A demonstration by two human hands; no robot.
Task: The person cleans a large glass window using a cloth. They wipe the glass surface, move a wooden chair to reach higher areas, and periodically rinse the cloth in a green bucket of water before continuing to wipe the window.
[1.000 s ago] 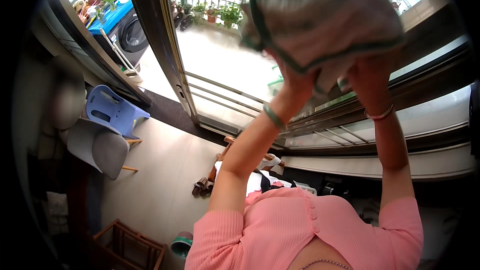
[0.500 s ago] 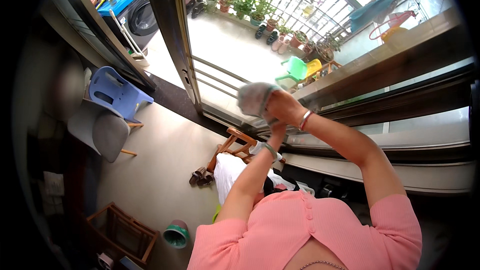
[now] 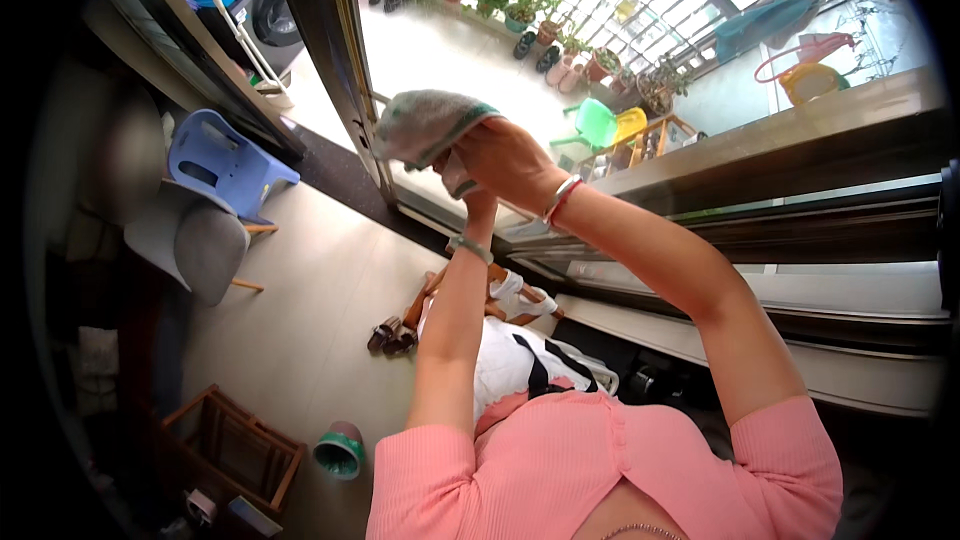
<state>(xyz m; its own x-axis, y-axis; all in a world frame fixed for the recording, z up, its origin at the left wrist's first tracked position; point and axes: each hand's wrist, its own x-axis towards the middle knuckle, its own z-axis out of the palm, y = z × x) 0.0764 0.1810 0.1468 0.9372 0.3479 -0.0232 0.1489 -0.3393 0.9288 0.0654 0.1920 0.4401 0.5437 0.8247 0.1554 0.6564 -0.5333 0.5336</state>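
Moved toward ten o'clock since a moment ago: grey-green cloth (image 3: 425, 125) bunched against the sliding-door frame (image 3: 330, 60), right hand (image 3: 505, 160) fingers clenched round it (left hand (image 3: 470, 202) mostly hidden, grip unclear).

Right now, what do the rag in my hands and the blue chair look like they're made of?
Rag: soft woven cloth, probably cotton, grey-green with a darker border; it folds and sags. Blue chair: moulded plastic by the look of it, smooth with a slight sheen and one-piece shape.
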